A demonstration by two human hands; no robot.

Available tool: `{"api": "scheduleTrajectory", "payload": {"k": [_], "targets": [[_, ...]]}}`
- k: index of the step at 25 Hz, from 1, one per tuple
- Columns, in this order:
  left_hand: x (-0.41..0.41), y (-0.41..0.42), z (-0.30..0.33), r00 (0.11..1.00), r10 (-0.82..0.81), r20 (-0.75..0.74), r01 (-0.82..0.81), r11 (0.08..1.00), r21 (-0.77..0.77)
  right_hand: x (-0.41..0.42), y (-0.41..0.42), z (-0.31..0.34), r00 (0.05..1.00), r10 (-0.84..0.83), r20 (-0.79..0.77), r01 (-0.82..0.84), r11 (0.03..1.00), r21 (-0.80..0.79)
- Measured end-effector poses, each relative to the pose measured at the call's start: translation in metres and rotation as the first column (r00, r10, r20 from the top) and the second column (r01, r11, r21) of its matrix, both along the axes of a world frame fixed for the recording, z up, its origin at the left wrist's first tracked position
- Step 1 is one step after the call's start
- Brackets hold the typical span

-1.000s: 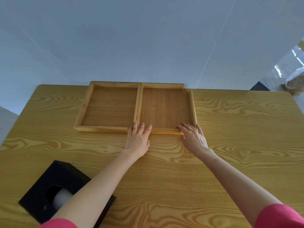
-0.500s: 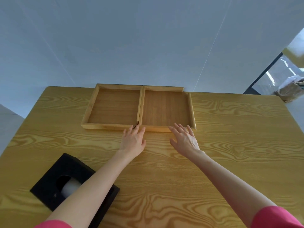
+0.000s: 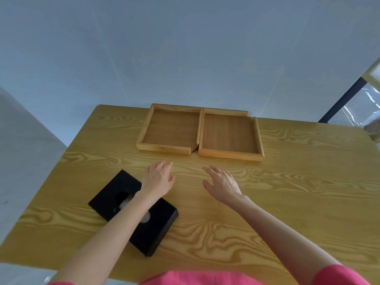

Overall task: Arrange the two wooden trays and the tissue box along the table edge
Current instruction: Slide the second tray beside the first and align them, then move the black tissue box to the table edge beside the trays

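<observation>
Two wooden trays sit side by side at the table's far edge: the left tray (image 3: 144, 131) and the right tray (image 3: 228, 154), their inner walls touching. A black tissue box (image 3: 162, 221) with white tissue in its oval slot lies turned at an angle near the front left, partly under my left forearm. My left hand (image 3: 158, 179) hovers flat, open and empty, just past the box. My right hand (image 3: 223, 185) is open with fingers spread, over bare table a little short of the trays. Neither hand touches a tray.
The light wooden table (image 3: 298, 202) has bare surface to the right and in front of the trays. A grey floor lies beyond the far edge. A dark pole (image 3: 341, 101) and a wrapped object stand at the far right.
Both hands have left the trays' near rim and pulled back toward me. The head view has risen and shifted, so the trays appear farther away and the tissue box more central.
</observation>
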State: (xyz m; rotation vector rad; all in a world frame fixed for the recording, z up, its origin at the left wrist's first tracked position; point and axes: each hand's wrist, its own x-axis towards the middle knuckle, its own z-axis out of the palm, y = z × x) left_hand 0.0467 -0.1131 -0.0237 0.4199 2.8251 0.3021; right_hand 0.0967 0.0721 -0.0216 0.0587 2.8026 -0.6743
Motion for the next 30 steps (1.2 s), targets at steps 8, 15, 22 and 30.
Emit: {"api": "scheduleTrajectory", "payload": {"k": [8,15,22,30], "targets": [[0.009,-0.074,0.0,0.996,0.072,-0.044,-0.072,0.997,0.0,0.023,-0.074,-0.007,0.983,-0.061,0.171,0.097,0.973,-0.211],[0.006,-0.121,-0.009,0.996,0.082,0.045,-0.08,0.996,-0.027,0.027,-0.121,-0.013,0.946,-0.051,0.32,0.137,0.958,-0.254],[0.0,-0.146,-0.016,0.995,-0.061,0.079,0.057,0.997,0.055,0.025,-0.138,-0.014,0.948,-0.118,0.295,0.171,0.972,-0.16],[-0.012,-0.153,-0.009,0.999,0.026,0.02,-0.028,0.994,0.108,0.002,-0.14,-0.001,0.978,-0.155,0.136,0.17,0.98,-0.105]]}}
